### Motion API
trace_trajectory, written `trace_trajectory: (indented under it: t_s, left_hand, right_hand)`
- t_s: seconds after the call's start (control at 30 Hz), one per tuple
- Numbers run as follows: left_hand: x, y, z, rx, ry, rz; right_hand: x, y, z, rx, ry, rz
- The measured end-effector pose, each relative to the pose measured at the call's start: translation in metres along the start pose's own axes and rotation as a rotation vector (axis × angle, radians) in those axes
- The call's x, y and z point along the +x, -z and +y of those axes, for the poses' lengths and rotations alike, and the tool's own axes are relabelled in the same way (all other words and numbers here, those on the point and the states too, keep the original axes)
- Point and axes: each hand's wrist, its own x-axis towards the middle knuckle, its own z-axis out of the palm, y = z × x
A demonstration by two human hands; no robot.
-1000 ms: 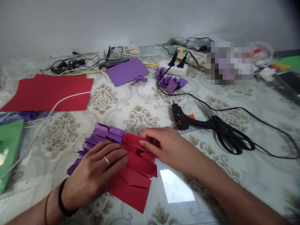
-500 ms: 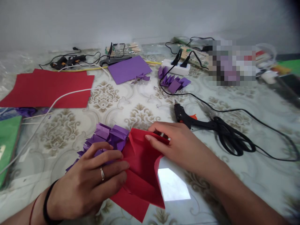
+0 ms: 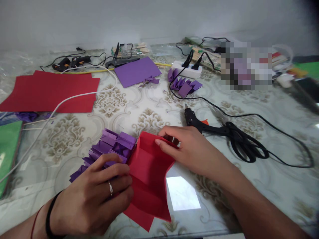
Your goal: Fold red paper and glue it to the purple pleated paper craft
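Observation:
A piece of red folded paper (image 3: 149, 172), creased with raised sides like a shallow open box, stands in front of me. My right hand (image 3: 179, 142) pinches its far edge between thumb and fingers. At its left side my left hand (image 3: 99, 192), wearing a ring, is closed with curled fingers; the fingertips are partly hidden against the paper. Beside and partly beneath that hand lies a cluster of purple folded paper pieces (image 3: 117, 142), touching or nearly touching the red paper. A flat red flap or sheet (image 3: 139, 217) shows below the folded piece.
To the right lie a black glue gun (image 3: 190, 116) and black-handled scissors (image 3: 246, 142), with a black cord looping around them. Red sheets (image 3: 57, 93) are at the left under a white cable. Further back are a purple sheet (image 3: 137, 71) and a white power strip (image 3: 186, 69).
The red folded paper has opened wider, its inner floor showing more. My left fingers have drawn back slightly to the left, while my right hand keeps its pinch. The view has shifted a little.

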Motion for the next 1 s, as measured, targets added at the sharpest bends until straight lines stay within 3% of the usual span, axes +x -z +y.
trace_trajectory:
  t_s: [0.2, 0.37, 0.53, 0.73, 0.87, 1.0]
  left_hand:
    - [0.004, -0.005, -0.004, 0.092, -0.036, 0.039]
    - [0.013, -0.01, -0.001, 0.147, -0.037, 0.045]
    - [0.015, -0.014, -0.002, 0.166, -0.009, -0.017]
    - [0.008, -0.014, -0.004, 0.125, 0.046, -0.081]
    - [0.005, -0.015, 0.0, 0.139, 0.054, -0.123]
    - [0.001, -0.018, 0.005, 0.165, 0.094, -0.163]
  right_hand:
    - [-0.005, 0.0, -0.005, 0.159, -0.043, -0.147]
    - [-0.006, -0.004, -0.007, 0.163, -0.074, -0.23]
    - [-0.006, -0.01, -0.006, 0.247, -0.049, -0.289]
    - [-0.008, -0.014, -0.009, 0.049, 0.066, -0.244]
    - [-0.013, -0.023, -0.008, -0.065, 0.06, -0.208]
    - [-0.016, -0.031, -0.001, -0.007, 0.061, -0.195]
